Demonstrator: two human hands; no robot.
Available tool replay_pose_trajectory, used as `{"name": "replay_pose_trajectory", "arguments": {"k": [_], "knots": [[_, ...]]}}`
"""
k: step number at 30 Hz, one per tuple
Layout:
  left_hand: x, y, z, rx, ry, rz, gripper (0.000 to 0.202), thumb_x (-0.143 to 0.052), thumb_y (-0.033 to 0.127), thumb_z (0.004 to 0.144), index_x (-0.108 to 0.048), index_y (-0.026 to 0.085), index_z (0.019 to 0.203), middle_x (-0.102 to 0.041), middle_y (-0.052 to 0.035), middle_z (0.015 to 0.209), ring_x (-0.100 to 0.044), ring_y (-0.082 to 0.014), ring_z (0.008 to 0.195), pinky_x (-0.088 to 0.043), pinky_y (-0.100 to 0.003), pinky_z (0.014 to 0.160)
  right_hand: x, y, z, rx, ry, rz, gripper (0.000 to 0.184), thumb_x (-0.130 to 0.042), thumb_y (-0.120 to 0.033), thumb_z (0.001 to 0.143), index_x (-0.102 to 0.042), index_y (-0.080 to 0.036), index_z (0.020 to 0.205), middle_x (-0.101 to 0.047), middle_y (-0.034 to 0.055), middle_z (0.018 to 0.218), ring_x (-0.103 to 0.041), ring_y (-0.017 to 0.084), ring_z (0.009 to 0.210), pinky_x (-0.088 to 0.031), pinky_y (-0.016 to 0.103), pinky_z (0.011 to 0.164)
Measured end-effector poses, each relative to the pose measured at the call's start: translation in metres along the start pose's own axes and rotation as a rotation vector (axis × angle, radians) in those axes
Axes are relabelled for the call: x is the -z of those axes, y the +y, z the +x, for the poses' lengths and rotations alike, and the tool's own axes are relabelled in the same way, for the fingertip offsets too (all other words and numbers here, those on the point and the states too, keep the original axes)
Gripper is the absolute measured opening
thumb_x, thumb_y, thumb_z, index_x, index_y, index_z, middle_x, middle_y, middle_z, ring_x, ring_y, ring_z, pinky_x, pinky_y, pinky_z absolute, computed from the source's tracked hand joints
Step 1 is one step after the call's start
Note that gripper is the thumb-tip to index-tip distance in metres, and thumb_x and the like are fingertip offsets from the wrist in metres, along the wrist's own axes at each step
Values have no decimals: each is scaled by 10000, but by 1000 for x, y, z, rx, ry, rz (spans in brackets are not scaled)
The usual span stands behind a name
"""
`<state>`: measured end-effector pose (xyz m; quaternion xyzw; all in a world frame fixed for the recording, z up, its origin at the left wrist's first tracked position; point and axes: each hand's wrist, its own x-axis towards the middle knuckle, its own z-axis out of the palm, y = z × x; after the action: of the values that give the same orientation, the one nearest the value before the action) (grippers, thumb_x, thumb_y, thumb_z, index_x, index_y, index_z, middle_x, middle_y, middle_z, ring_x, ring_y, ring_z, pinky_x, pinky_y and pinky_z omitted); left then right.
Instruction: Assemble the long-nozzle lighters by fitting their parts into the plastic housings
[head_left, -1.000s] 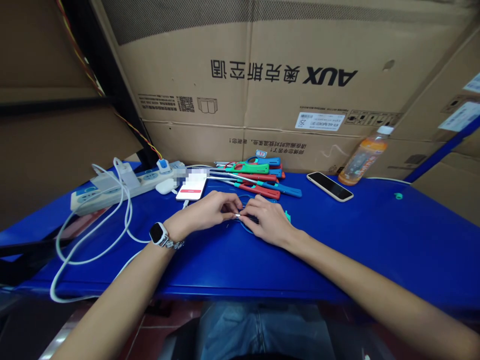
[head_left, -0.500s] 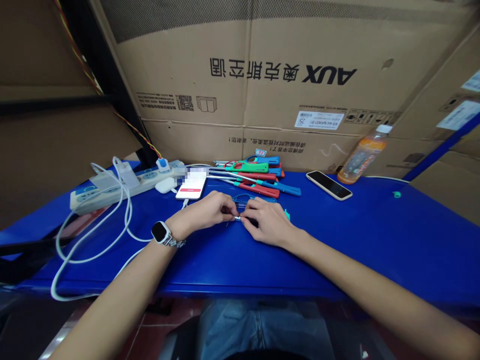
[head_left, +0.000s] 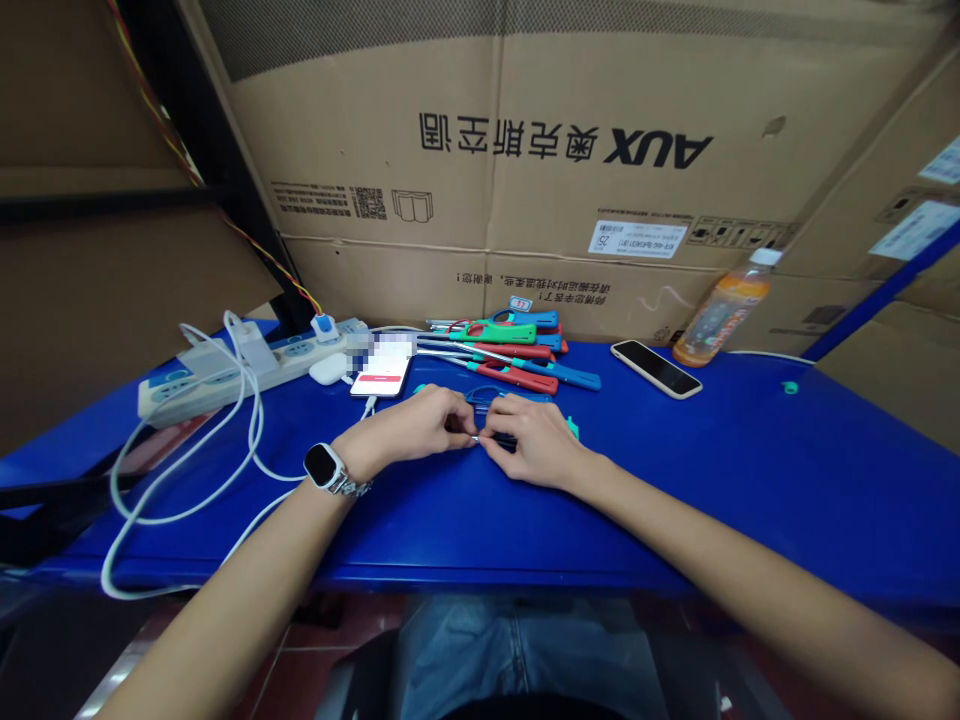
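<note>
My left hand [head_left: 437, 420] and my right hand [head_left: 531, 440] meet fingertip to fingertip over the blue table. Both are closed in a pinch around a small silvery piece [head_left: 475, 439], mostly covered by the fingers, so its kind does not show. A dark part lies beneath my right palm. Just beyond the hands is a blue lighter part [head_left: 517, 395], partly hidden by my right fingers. A small green piece [head_left: 573, 428] shows beside my right hand. Behind them, several long-nosed lighters with red, blue and green handles, among them a red one [head_left: 525, 378], lie in a pile.
A lit phone [head_left: 384, 366] lies left of the lighters, near a white power strip [head_left: 300, 350] and looped white cables [head_left: 259, 440]. At the right are another phone [head_left: 655, 369] and an orange drink bottle [head_left: 726, 310]. A large cardboard box [head_left: 547, 200] stands behind the table [head_left: 720, 470].
My fingertips have drawn slightly closer together, and less of the silvery piece shows between them. A green bit now shows beyond my left hand. The lighters, phones and bottle rest where they were.
</note>
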<state>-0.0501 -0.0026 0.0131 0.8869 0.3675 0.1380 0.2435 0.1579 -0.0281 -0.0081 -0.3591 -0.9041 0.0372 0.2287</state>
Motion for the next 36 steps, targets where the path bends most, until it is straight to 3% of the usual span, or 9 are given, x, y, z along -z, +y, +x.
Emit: {"name": "replay_pose_trajectory", "arguments": {"k": [4,7,13,21,27,30,36], "knots": [[0,5,0,38,-10,-4,93,-642,249,831,-671,163,809,-673,-8,731,-573,-131,631,-412,-225,608,6,-2,0,-25,7,35,117,-589,-238,840,-694,-196,867,-682,31,882,-598,176,841,-386,284,675],[0,7,0,52,-28,-14,98,-632,242,836,-671,161,797,-687,-17,754,-590,-139,657,-419,-230,624,20,1,-3,-85,20,91,221,-628,-209,786,-688,-207,999,-690,30,992,-616,180,891,-418,284,727],[0,6,1,58,-34,-20,136,-628,282,844,-680,157,827,-695,-27,768,-594,-141,658,-422,-231,614,40,16,-18,-181,-132,112,85,-667,-294,828,-704,-228,866,-696,5,942,-621,155,821,-374,258,674],[-2,0,2,31,-37,13,162,-630,312,841,-653,160,787,-674,-23,776,-589,-136,666,-434,-225,614,29,22,-18,-338,-124,233,77,-661,-183,797,-723,-224,813,-685,-18,789,-583,115,696,-335,233,612],[-8,17,8,-40,68,13,164,-587,290,881,-678,166,939,-670,-40,878,-602,-143,731,-459,-252,691,22,24,-16,-378,-117,302,121,-638,-162,781,-737,-227,804,-686,-26,758,-570,111,671,-331,239,602],[-14,23,14,-73,56,24,146,-571,233,885,-696,160,876,-651,-42,878,-588,-139,731,-437,-253,696,22,24,-16,-390,-113,294,115,-645,-175,780,-741,-232,810,-684,-30,754,-573,108,666,-336,240,606],[-20,16,18,24,48,-176,117,-613,224,846,-695,146,818,-658,-18,759,-562,-121,655,-423,-219,622,22,23,-21,-364,-67,303,80,-659,-207,804,-736,-223,821,-693,-19,792,-572,113,676,-359,242,620]]}}
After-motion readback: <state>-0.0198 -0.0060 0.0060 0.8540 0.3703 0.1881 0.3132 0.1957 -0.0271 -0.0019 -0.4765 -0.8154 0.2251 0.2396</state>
